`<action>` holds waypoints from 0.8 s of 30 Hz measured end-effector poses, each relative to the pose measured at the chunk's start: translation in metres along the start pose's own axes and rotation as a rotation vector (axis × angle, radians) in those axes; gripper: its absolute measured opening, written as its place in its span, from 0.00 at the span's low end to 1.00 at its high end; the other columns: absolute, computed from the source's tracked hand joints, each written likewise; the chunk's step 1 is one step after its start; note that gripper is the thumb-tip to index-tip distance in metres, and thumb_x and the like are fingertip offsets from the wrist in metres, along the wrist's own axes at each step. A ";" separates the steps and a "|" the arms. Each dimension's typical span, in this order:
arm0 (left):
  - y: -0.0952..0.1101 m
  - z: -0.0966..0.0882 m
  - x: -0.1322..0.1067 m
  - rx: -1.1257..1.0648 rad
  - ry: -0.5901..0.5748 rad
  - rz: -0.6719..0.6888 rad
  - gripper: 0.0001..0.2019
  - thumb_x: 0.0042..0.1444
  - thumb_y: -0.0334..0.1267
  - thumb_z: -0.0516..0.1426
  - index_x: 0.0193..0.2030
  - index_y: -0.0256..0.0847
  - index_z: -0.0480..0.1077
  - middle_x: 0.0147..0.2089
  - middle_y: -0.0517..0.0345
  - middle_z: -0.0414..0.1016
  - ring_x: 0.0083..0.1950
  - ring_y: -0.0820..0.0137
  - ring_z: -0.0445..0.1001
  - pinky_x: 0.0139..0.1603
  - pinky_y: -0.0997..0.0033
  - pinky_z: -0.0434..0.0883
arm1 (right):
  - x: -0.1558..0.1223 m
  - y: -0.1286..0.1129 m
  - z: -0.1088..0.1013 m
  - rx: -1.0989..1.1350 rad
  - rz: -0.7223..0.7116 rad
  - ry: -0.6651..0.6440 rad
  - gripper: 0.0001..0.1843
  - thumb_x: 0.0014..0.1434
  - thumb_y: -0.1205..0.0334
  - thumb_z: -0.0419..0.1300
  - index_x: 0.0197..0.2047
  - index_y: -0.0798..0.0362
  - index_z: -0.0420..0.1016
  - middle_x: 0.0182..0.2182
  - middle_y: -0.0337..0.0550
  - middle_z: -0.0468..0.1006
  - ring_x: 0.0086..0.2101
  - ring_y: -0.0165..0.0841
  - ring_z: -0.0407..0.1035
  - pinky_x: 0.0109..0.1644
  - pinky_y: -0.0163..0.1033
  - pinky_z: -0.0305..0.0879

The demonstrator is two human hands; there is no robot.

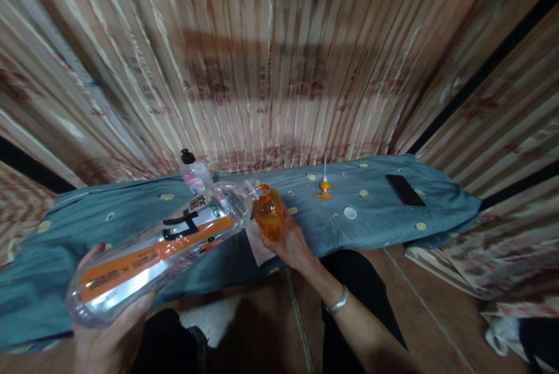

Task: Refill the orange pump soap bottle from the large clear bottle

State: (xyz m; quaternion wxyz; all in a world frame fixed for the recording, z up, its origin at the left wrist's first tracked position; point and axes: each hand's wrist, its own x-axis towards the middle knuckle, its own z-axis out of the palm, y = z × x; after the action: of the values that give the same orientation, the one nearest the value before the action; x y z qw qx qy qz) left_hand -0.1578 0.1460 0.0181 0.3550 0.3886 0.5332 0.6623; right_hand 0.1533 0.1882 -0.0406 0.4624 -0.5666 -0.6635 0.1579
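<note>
Home, probably: flower-printed curtains (pixel 271 71) at back and sides, dark poles (pixel 454 97) among them, patterned cloth (pixel 375 225) over a raised surface, phone (pixel 404 190) on it, tiled floor (pixel 445 318).

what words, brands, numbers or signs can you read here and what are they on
"×": on the orange band of the big clear bottle, between small characters too blurred to read surely.
Large black lettering on the same bottle's label: too distorted to quote.
Pink-marked pump bottle: any lettering is too small to read.
Curtain: small reddish marks like characters, too blurred to read.
Small orange bottle: none I can make out.
</note>
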 end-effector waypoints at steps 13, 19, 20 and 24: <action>0.006 0.003 -0.003 0.025 -0.021 -0.004 0.62 0.32 0.47 0.81 0.78 0.61 0.67 0.73 0.60 0.76 0.74 0.54 0.74 0.75 0.59 0.70 | -0.002 0.006 0.006 0.018 -0.002 0.026 0.40 0.57 0.64 0.70 0.72 0.47 0.66 0.57 0.51 0.84 0.56 0.50 0.82 0.62 0.58 0.83; 0.008 0.005 -0.006 0.024 -0.014 -0.004 0.62 0.32 0.47 0.81 0.78 0.61 0.67 0.72 0.59 0.76 0.76 0.51 0.73 0.77 0.53 0.68 | -0.003 0.006 0.006 0.024 0.022 0.025 0.46 0.55 0.65 0.71 0.75 0.45 0.64 0.60 0.51 0.83 0.58 0.51 0.81 0.65 0.58 0.81; 0.007 0.004 -0.005 0.018 -0.022 0.001 0.62 0.32 0.47 0.81 0.79 0.61 0.67 0.72 0.59 0.77 0.75 0.52 0.73 0.77 0.54 0.68 | -0.003 0.006 0.005 0.028 0.027 0.020 0.46 0.55 0.65 0.71 0.75 0.45 0.63 0.60 0.51 0.83 0.59 0.51 0.81 0.65 0.58 0.81; 0.000 -0.001 0.000 0.043 -0.024 0.016 0.61 0.32 0.49 0.81 0.77 0.64 0.68 0.67 0.62 0.79 0.67 0.59 0.78 0.74 0.60 0.72 | -0.003 0.006 0.003 0.044 0.027 0.004 0.46 0.56 0.62 0.72 0.75 0.47 0.63 0.61 0.53 0.83 0.59 0.51 0.81 0.66 0.57 0.80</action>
State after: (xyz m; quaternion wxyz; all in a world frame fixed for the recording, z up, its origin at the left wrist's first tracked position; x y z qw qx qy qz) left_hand -0.1591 0.1456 0.0185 0.3474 0.4085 0.5400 0.6487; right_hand 0.1542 0.1886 -0.0476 0.4739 -0.5656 -0.6511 0.1776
